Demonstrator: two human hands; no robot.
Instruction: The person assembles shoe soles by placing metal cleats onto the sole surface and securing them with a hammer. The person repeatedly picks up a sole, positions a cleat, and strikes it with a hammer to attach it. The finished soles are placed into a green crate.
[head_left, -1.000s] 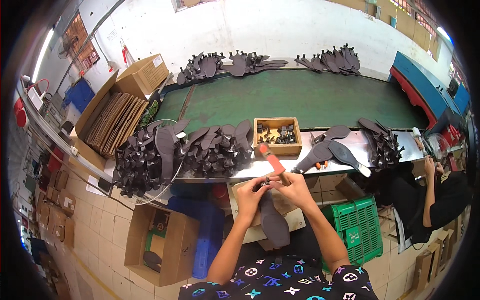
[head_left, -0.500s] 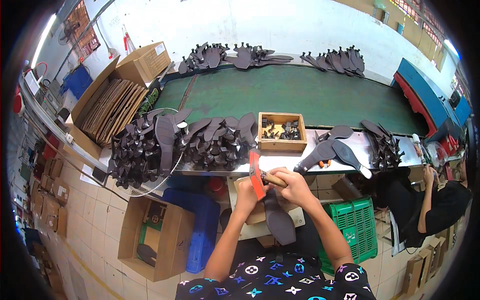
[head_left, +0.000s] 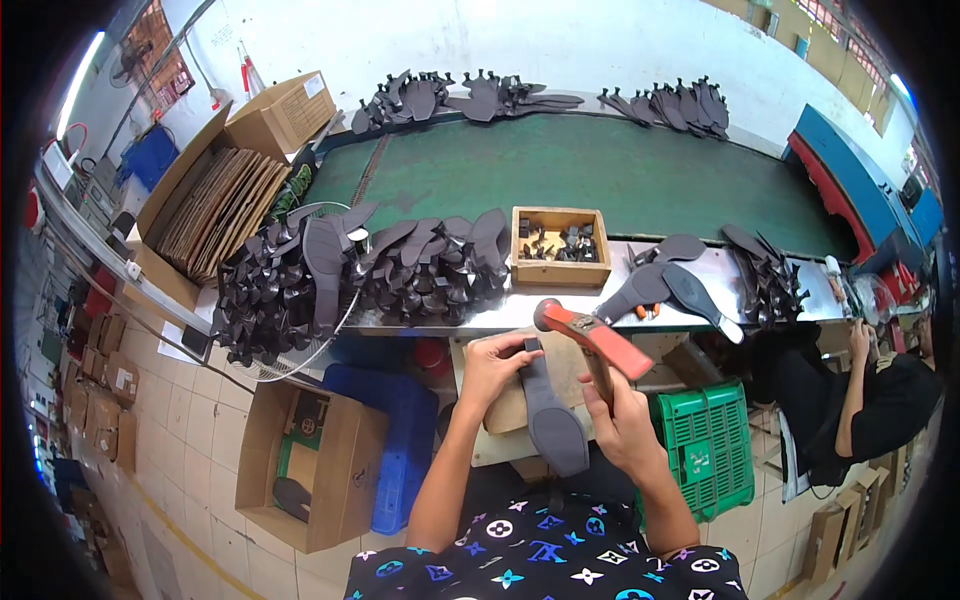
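Observation:
My left hand (head_left: 490, 372) pinches the heel end of a dark grey shoe sole (head_left: 555, 428), its fingers beside a small black block (head_left: 532, 345) at the top. The sole hangs toward me with its wide forepart near my lap, over a tan work block (head_left: 508, 402). My right hand (head_left: 628, 425) is wrapped round the wooden handle of a hammer (head_left: 602, 338). Its red head is raised to the right of the heel end, apart from it.
A wooden box (head_left: 562, 273) of small black parts stands on the metal bench edge. Heaps of heeled soles (head_left: 435, 270) lie left, with loose soles (head_left: 685, 285) right. Behind runs a green conveyor belt (head_left: 560, 175). Cardboard box (head_left: 340, 480), green crate (head_left: 705, 450) and a co-worker (head_left: 865, 400) flank me.
My right hand has swung the hammer to the right, away from my left hand, and its head has turned. My left hand now shows at the sole's heel end, with the black block visible.

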